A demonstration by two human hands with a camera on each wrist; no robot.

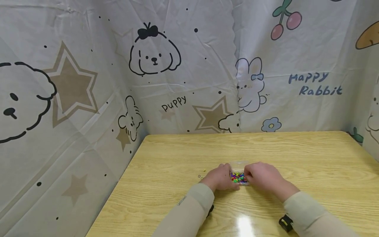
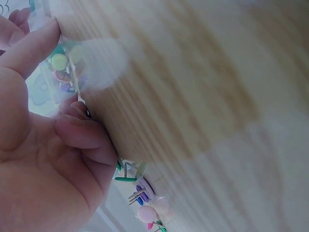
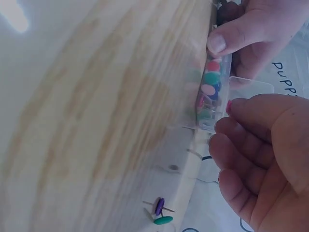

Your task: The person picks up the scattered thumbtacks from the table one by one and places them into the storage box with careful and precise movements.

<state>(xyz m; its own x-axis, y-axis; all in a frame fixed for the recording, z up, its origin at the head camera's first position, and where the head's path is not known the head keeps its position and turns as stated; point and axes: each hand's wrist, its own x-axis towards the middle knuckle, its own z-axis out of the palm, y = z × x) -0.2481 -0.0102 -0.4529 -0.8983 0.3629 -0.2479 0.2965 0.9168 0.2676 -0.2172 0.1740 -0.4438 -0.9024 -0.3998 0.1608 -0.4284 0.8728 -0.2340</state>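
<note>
Two pale sleeves [image 1: 185, 212] reach in from the near edge, w/ 2 black wrist units [image 1: 286, 223], one per arm. Box [image 3: 206, 123], clear plastic, sits on table [image 1: 177, 153] btwn the hands: its L end is inside L hand [image 1: 220, 177], its R end right by R hand [image 1: 264, 176]. Lid [image 1: 238, 163] is up on the far side. L hand is closed round the box, thumb on near wall, fingers behind. R hand has fingers curled, tips nearly together, pinching 1 pink tack [image 3: 229, 107] at the box rim. Count: 1 box, 1 lid, 1 tack in the pinch; mixed-colour tacks [image 1: 238, 177] inside, too jumbled to count. Loose on table, R wrist view: 1 purple tack [image 3: 160, 206], 1 green tack [image 3: 163, 220], side by side. L wrist view: overlapping cluster [image 2: 140, 193] past L hand, exact no. unclear.
</note>
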